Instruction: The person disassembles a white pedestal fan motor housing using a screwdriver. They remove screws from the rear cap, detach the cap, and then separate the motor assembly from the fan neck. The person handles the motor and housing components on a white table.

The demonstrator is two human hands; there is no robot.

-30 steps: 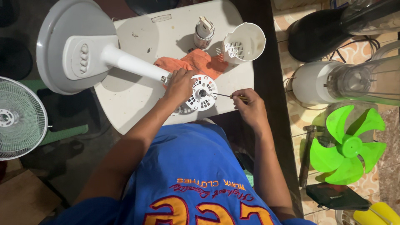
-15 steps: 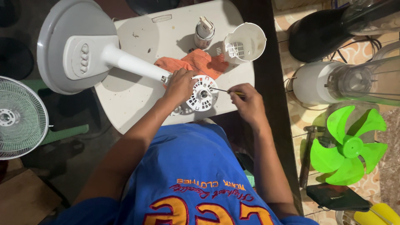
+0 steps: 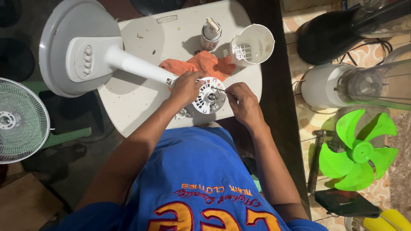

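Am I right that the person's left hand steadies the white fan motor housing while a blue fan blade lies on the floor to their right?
Not quite: the fan blade is green, not blue, as the head view shows. The left hand does rest on the white fan motor housing.

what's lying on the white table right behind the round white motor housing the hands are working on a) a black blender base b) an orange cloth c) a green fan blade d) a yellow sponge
b: a crumpled orange cloth lies on the white oval table just beyond the round white slotted motor housing, which the left hand steadies while the right hand holds a thin metal tool to it; the green plastic fan blade sits off the table, on the tiled floor.
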